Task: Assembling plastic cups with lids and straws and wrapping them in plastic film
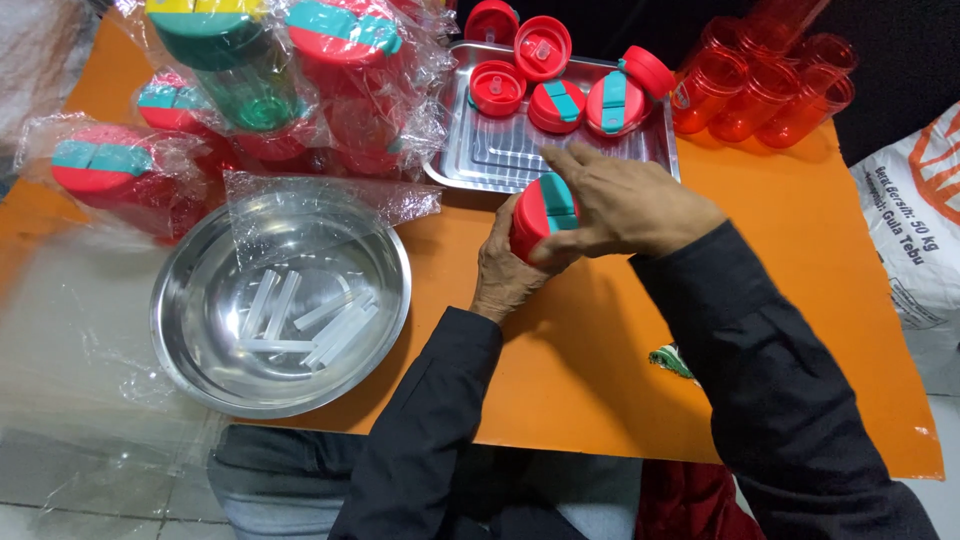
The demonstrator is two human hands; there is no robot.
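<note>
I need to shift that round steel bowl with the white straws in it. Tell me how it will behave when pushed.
The steel bowl looks thin and shiny, so it probably slides easily. Its rounded base may let it rock. The white straws lie loose and would likely roll about inside.

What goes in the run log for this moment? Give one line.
left hand: under red lid | right hand: on red lid | metal tray: lids | steel bowl: clear straws

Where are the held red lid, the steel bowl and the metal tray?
Red lid [545,210], head view, on its teal flap.
Steel bowl [180,330], head view, on its bare left inner wall.
Metal tray [500,155], head view, on its bare floor.
</note>
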